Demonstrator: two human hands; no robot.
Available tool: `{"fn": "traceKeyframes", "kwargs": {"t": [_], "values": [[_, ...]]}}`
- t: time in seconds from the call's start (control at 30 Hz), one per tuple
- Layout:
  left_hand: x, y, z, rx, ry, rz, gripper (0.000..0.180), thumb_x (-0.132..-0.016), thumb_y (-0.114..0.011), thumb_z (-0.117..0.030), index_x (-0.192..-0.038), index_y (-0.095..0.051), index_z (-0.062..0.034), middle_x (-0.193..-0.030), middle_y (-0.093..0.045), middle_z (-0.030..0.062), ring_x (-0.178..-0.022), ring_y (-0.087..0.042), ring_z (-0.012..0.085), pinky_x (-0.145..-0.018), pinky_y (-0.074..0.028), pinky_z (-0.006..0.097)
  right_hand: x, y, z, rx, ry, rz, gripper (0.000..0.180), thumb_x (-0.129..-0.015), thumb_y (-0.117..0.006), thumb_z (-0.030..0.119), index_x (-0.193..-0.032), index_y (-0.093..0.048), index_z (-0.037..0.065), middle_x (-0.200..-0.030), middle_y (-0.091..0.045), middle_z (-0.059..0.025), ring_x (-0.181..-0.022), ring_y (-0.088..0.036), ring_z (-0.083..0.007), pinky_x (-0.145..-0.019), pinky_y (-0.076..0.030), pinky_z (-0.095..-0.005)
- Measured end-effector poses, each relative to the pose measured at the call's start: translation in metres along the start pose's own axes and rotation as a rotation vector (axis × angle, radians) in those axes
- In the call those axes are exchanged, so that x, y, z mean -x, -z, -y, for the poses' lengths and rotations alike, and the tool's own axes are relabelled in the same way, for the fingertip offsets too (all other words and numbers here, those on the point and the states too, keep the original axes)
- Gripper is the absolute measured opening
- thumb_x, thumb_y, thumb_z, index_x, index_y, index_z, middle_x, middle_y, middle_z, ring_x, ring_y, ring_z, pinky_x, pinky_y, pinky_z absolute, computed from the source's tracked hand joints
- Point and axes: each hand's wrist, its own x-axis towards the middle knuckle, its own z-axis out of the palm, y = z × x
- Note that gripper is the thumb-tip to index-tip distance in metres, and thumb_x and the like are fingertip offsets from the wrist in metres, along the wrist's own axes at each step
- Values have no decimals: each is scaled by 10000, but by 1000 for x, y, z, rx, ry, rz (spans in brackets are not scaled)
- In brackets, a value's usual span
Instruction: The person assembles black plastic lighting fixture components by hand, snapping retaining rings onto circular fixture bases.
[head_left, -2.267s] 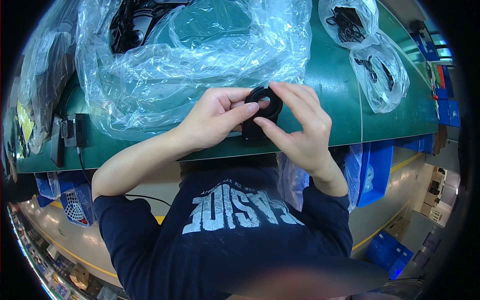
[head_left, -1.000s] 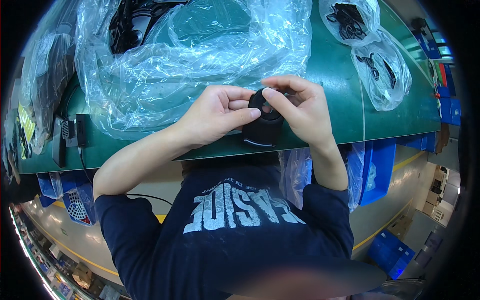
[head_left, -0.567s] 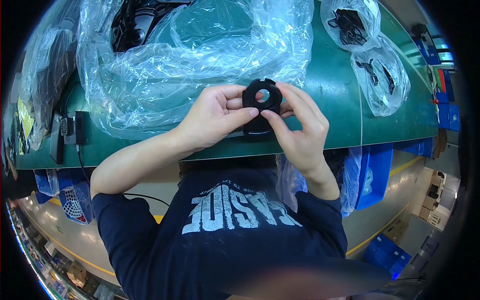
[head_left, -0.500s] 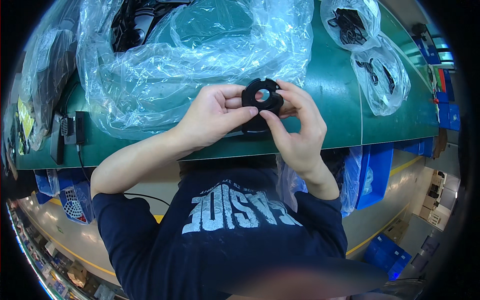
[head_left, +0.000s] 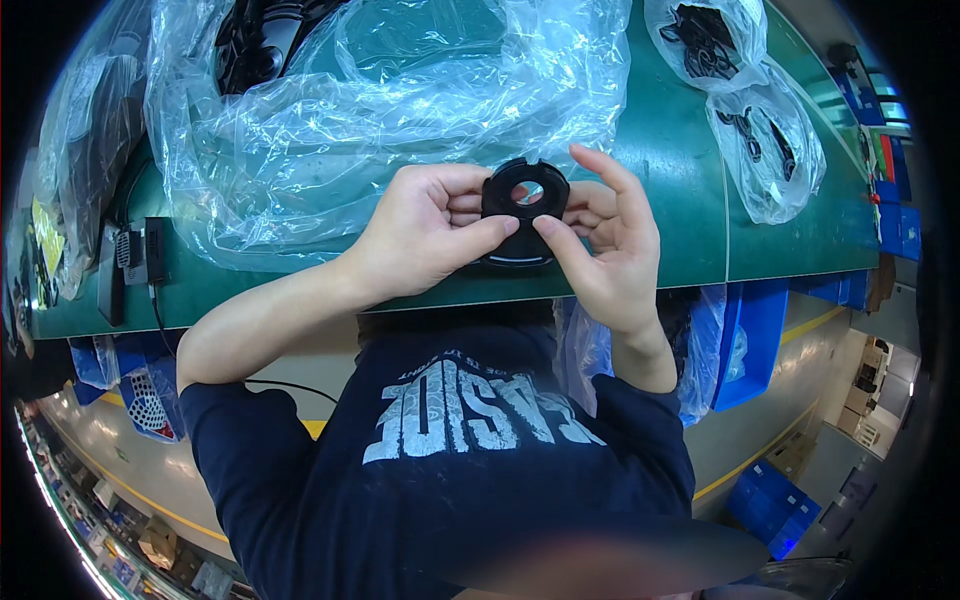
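Observation:
I hold a round black plastic part (head_left: 524, 196) with a centre hole upright between both hands, just above the near edge of the green table (head_left: 690, 200). My left hand (head_left: 425, 230) grips its left side, the thumb pressing against the lower face. My right hand (head_left: 605, 240) grips the right side, thumb at the bottom, index finger raised. A second black disc-shaped piece (head_left: 518, 258) sits right under the part; whether it is joined to it I cannot tell.
A large crumpled clear plastic sheet (head_left: 380, 110) covers the table beyond my hands, with black parts (head_left: 255, 40) under it. Two clear bags of black parts (head_left: 745, 90) lie at the right. Black devices (head_left: 135, 262) rest at the left. Blue bins (head_left: 755, 330) hang below the edge.
The black part has been turned up from lying flat between my fingers, so its centre hole now faces me. Both hands have shifted slightly around it.

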Motion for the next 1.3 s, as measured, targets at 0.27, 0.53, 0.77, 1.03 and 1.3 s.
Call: {"fn": "traceKeyframes", "kwargs": {"t": [0.27,0.53,0.77,1.03,1.3], "values": [[-3,-2,-1,48,-27,16,329,-843,-558,9,-1169,-527,44,-1035,-613,82,-932,-574,100,-809,-476,231,0,-1,-6,-28,-8,-109,371,-774,-637,-69,-1128,-529,-34,-897,-650,-115,-788,-622,-117,-680,-500,-221],[0,-6,-2,78,-172,85,423,-854,-540,-22,-1268,-459,11,-1085,-584,66,-1029,-535,106,-847,-450,257,1,-2,-12,-22,109,-250,132,-752,-664,-71,-880,-634,-63,-865,-656,-109,-761,-625,-122,-665,-506,-223],[0,-1,-8,-73,-24,28,263,-860,-568,-51,-1110,-606,21,-1001,-617,70,-933,-564,95,-789,-467,234,2,-6,-2,91,177,-140,146,-736,-678,-61,-876,-638,-54,-833,-645,-119,-750,-623,-138,-640,-499,-225],[3,-4,-4,-287,-254,-75,195,-845,-591,-46,-1014,-653,28,-846,-646,74,-715,-568,91,-663,-450,215,1,-4,-7,-82,27,-40,114,-783,-655,-20,-888,-637,-60,-809,-622,-96,-717,-597,-123,-643,-481,-212],[4,-5,-5,-148,-111,-106,193,-853,-579,-35,-1016,-646,43,-885,-659,84,-790,-601,104,-713,-481,222,-2,-6,-9,-222,-106,2,101,-825,-631,1,-907,-629,-59,-829,-629,-66,-747,-593,-94,-645,-464,-199]]}}
